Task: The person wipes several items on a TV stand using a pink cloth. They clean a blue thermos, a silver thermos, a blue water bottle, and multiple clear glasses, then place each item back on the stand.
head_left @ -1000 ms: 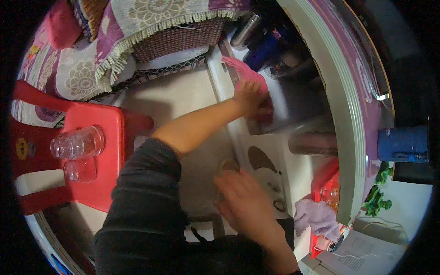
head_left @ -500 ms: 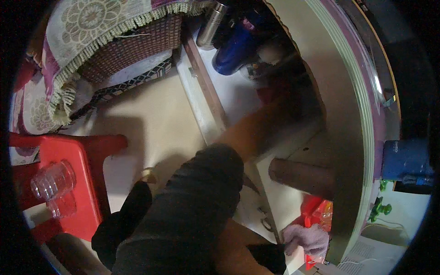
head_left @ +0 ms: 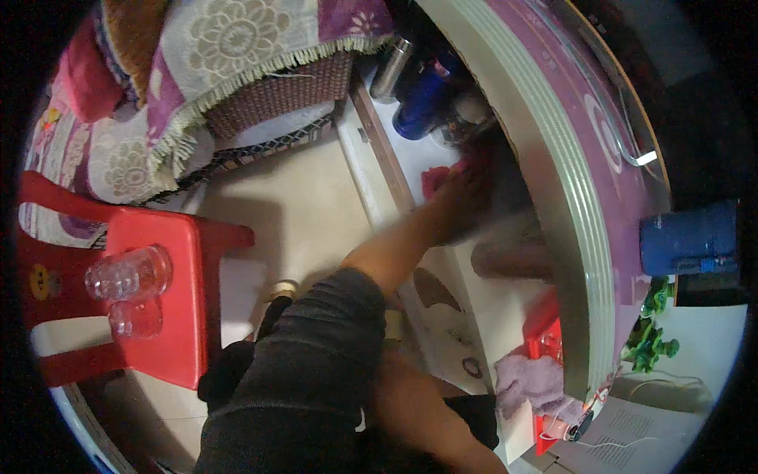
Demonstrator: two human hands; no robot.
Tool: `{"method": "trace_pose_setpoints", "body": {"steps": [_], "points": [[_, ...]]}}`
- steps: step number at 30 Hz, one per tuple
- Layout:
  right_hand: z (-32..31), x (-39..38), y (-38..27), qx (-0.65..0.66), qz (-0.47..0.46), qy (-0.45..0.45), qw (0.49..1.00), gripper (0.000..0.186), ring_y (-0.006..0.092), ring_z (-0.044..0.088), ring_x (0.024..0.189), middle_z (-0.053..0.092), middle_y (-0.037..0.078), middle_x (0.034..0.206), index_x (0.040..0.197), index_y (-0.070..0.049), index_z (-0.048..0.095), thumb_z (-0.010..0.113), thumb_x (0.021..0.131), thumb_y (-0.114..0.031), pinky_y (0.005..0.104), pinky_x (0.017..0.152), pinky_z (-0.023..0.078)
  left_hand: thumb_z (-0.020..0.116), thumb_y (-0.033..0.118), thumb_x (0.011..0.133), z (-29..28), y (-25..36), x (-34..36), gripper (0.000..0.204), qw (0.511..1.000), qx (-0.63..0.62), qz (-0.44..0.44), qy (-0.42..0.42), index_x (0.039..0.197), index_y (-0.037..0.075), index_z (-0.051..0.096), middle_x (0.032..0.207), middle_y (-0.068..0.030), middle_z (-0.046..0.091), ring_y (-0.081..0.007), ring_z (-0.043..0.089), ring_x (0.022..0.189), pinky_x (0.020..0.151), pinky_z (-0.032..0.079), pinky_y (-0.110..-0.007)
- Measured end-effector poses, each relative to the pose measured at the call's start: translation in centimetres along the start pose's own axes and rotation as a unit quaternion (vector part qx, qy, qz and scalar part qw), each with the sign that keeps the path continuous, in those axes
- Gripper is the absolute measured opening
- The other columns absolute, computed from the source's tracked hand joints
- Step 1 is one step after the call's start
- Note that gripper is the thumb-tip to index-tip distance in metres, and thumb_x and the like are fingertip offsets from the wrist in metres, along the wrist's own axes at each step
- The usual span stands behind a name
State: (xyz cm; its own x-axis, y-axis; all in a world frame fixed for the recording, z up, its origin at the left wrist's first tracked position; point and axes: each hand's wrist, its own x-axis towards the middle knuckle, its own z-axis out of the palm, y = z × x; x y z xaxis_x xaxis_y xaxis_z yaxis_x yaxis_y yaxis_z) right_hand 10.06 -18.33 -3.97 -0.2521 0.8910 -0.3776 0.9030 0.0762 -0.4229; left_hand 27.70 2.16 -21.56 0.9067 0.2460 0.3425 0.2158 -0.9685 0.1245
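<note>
My left hand [head_left: 462, 189] reaches into a low shelf compartment [head_left: 410, 158], dim and blurred, on a crumpled pink cloth [head_left: 434, 180]. Just beyond it stand a steel flask [head_left: 388, 75], a blue flask [head_left: 418, 103] and a round object [head_left: 470, 107], under an overhanging edge [head_left: 576, 237]. A brown cylinder [head_left: 509, 257] lies nearer me, partly shadowed. My right hand [head_left: 399, 387] is low in the picture, its fingers hidden behind my dark left sleeve.
A red plastic chair [head_left: 189, 300] at left holds stacked glasses [head_left: 130, 272]. A fringed patterned cover [head_left: 229, 39] drapes furniture behind it. At right are a blue container [head_left: 687, 245], green leaves [head_left: 655, 347], a lilac cloth [head_left: 521, 379] and a red tray [head_left: 545, 332].
My left hand has moved rightward, deeper into the shaded compartment, with the pink cloth. My right hand has shifted lower and its fingers are now hidden behind the left sleeve.
</note>
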Motion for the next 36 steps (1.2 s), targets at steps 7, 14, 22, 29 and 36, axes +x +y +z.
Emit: {"method": "trace_pose_setpoints", "body": {"steps": [7, 14, 22, 29, 36], "points": [[0.3, 1.8, -0.8, 0.020, 0.113, -0.038, 0.993, 0.028, 0.0356, 0.057, 0.086, 0.058, 0.019, 0.092, 0.097, -0.002, 0.057, 0.059, 0.076, -0.020, 0.0439, 0.077, 0.046, 0.041, 0.041, 0.085, -5.5, -2.9, -4.3, 0.052, 0.983, -0.021, -0.075, -0.165, 0.126, 0.009, 0.044, 0.126, -0.0139, 0.047, -0.0343, 0.042, 0.116, 0.092, 0.032, -0.056], [0.3, 2.6, -0.2, 0.025, 0.124, -0.009, 0.992, 0.025, 0.0364, 0.056, 0.086, 0.058, 0.020, 0.092, 0.095, -0.002, 0.057, 0.058, 0.077, -0.019, 0.0446, 0.077, 0.045, 0.049, 0.031, 0.082, -4.8, -4.5, -6.9, 0.041, 0.972, 0.042, -0.204, -0.106, 0.116, 0.007, 0.053, 0.123, -0.0164, 0.048, -0.0338, 0.042, 0.115, 0.090, 0.035, -0.057], [-0.4, 2.9, 0.7, -0.012, 0.086, 0.034, 0.996, 0.025, 0.0369, 0.056, 0.087, 0.059, 0.019, 0.092, 0.095, -0.003, 0.058, 0.056, 0.079, -0.021, 0.0449, 0.077, 0.045, 0.052, 0.018, 0.078, -2.3, -2.6, -10.4, 0.029, 0.984, -0.073, -0.158, 0.032, 0.104, 0.006, 0.057, 0.118, -0.0110, 0.051, -0.0311, 0.044, 0.113, 0.089, 0.043, -0.041], [-0.2, 3.2, 0.6, 0.011, 0.070, 0.003, 0.997, 0.026, 0.0355, 0.057, 0.087, 0.060, 0.019, 0.089, 0.092, -0.001, 0.058, 0.057, 0.077, -0.022, 0.0445, 0.076, 0.045, 0.055, 0.013, 0.075, -4.4, -0.9, -12.2, 0.022, 0.977, -0.201, -0.076, -0.004, 0.096, 0.009, 0.062, 0.093, -0.0138, 0.059, -0.0341, 0.055, 0.092, 0.079, 0.047, -0.039], [-0.5, 1.4, 0.0, -0.007, 0.071, 0.085, 0.994, 0.025, 0.0361, 0.056, 0.085, 0.057, 0.019, 0.088, 0.090, -0.002, 0.055, 0.059, 0.076, -0.023, 0.0449, 0.074, 0.045, 0.054, 0.023, 0.084, -10.7, -0.8, -7.8, 0.034, 0.875, -0.403, -0.230, 0.138, 0.114, 0.007, 0.050, 0.109, -0.0186, 0.055, -0.0368, 0.050, 0.104, 0.082, 0.045, -0.039]]}}
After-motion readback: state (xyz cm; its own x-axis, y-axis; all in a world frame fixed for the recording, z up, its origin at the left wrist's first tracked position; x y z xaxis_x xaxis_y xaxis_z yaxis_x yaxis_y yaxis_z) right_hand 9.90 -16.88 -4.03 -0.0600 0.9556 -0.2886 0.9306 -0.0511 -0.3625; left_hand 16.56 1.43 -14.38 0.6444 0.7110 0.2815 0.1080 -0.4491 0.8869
